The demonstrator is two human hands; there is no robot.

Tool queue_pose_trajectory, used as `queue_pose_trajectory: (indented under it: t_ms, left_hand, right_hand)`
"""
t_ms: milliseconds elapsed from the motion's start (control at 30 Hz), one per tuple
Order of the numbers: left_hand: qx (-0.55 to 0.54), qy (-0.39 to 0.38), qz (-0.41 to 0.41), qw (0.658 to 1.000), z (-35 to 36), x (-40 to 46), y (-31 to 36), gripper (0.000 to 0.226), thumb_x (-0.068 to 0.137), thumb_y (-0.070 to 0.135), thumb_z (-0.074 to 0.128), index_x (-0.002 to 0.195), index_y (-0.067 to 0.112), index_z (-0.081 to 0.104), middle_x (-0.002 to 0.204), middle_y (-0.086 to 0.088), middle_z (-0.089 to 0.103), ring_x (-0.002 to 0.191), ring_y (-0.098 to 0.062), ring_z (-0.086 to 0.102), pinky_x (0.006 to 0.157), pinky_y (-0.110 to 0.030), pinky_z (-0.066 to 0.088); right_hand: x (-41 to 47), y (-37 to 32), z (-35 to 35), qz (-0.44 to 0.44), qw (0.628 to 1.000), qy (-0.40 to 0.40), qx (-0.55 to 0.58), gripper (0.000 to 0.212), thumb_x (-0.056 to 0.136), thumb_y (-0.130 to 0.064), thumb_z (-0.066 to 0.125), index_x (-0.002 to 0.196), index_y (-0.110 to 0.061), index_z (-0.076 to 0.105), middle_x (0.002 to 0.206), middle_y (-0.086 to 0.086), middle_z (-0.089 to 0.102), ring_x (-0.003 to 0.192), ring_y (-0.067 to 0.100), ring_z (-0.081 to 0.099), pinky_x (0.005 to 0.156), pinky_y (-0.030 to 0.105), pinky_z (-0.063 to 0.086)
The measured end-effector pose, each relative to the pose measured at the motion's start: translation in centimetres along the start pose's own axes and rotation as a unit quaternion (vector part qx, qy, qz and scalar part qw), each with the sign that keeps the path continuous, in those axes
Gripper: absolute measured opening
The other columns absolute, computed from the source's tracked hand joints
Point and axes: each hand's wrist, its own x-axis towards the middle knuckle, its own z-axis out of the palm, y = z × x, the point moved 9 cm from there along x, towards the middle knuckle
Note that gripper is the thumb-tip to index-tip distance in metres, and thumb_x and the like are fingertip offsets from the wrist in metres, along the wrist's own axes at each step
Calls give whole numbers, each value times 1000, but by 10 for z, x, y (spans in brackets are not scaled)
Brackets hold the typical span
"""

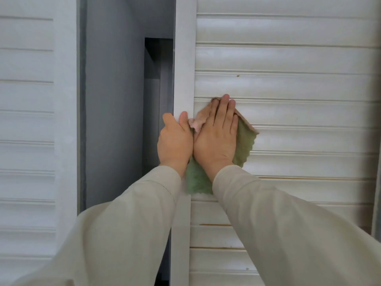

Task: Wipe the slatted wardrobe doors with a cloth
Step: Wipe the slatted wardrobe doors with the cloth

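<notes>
Head view. My right hand (216, 139) lies flat at frame centre, fingers (223, 108) straight and together, pointing up, pressing the cloth (245, 141) against the right slatted door (299, 83). Nothing is pinched; the palm and straight fingers just push the cloth onto the slats. The cloth is green on the side that shows at right and below my wrist, with a pinkish-tan part folded out at the top and at the left of my fingers. It sits in the centre of the frame, on the slats just beside the door's left stile (184, 79), its lower corner hanging down between my two sleeves.

My left hand (175, 141) is just left of the right one, the two touching along their edges. Its fingers (169, 118) curl round the edge of the stile, thumb on the front face, so it grips the door's edge.

Both forearms come up from the lower frame in beige sleeves (288, 223).

Left of the stile, a grey wardrobe interior (115, 100) shows through the gap, with a darker recess in it. At far left of the frame is the left slatted door (26, 120), white, slats horizontal. The right door's lower slats show some brownish lines along their edges.
</notes>
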Motion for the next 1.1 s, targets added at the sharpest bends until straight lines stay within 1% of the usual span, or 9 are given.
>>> queue_pose_trajectory:
  t_ms: [167, 267, 533, 667, 800, 867, 933, 1033, 1100]
  left_hand:
    - [21, 7, 6, 1000, -11, 7, -8, 40, 103, 52, 26, 99, 13, 35, 89, -15, 63, 80, -39, 59, 74, -51, 52]
    - [20, 9, 6, 1000, -17, 10, -13, 43, 104, 51, 24, 101, 11, 38, 84, -10, 59, 77, -37, 58, 73, -51, 52]
    - [8, 10, -5, 1000, -20, 11, -19, 45, 103, 53, 24, 104, 12, 41, 82, -6, 57, 80, -36, 60, 75, -49, 52]
    - [11, 17, -7, 1000, -21, 10, -19, 45, 103, 54, 23, 104, 12, 39, 83, -8, 59, 76, -35, 60, 73, -50, 53]
    - [12, 21, -8, 1000, -23, 6, -15, 46, 103, 53, 22, 104, 11, 39, 80, -8, 58, 74, -35, 59, 72, -51, 53]
    - [14, 24, -5, 1000, -24, 6, -14, 46, 103, 53, 22, 103, 10, 38, 80, -10, 58, 74, -36, 59, 72, -52, 54]
    - [12, 27, -1, 1000, -24, 7, -15, 46, 102, 54, 23, 103, 11, 38, 80, -11, 59, 74, -37, 60, 72, -52, 54]
    - [12, 25, -6, 1000, -23, 8, -17, 46, 103, 53, 23, 104, 10, 39, 78, -8, 57, 74, -36, 59, 70, -48, 53]
    - [9, 22, -9, 1000, -23, 9, -18, 46, 103, 53, 22, 105, 10, 39, 78, -7, 56, 74, -35, 58, 68, -45, 52]
  right_hand:
    - [1, 11, 2, -21, 1000, 13, 1, 80, 95, -52, 22, 154, 2, 16, 162, 23, 9, 150, 38, 5, 123, 46, 6]
    - [4, 48, -6, 23, 999, 28, 4, 78, 95, -47, 27, 154, 1, 14, 162, 22, 8, 150, 37, 6, 123, 44, 6]
    - [2, 172, -29, 150, 988, 45, 0, 80, 94, -52, 17, 155, 0, 11, 163, 20, 7, 150, 37, 4, 122, 47, 7]
    - [-10, 220, -36, 238, 971, 31, -1, 76, 100, -46, 28, 155, 0, 3, 163, 21, 0, 151, 36, -1, 122, 47, 5]
    - [-30, 212, -33, 258, 966, -5, 10, 78, 102, -44, 36, 155, 1, 0, 163, 21, -3, 151, 36, -4, 122, 47, 0]
    - [-35, 189, -36, 209, 978, 2, -19, 79, 98, -44, 44, 155, 1, 10, 162, 23, 6, 149, 40, 4, 121, 50, 4]
    - [-36, 165, -43, 154, 987, 24, -51, 77, 94, -44, 52, 152, -1, 25, 156, 23, 24, 142, 42, 22, 116, 51, 14]
    - [-33, 141, -55, 125, 988, 63, -60, 71, 88, -40, 63, 148, -12, 39, 129, 21, 46, 111, 39, 43, 95, 47, 29]
    - [-29, 131, -48, 120, 993, 20, -8, 69, 89, -34, 63, 149, -12, 37, 117, 19, 49, 99, 39, 49, 85, 45, 36]
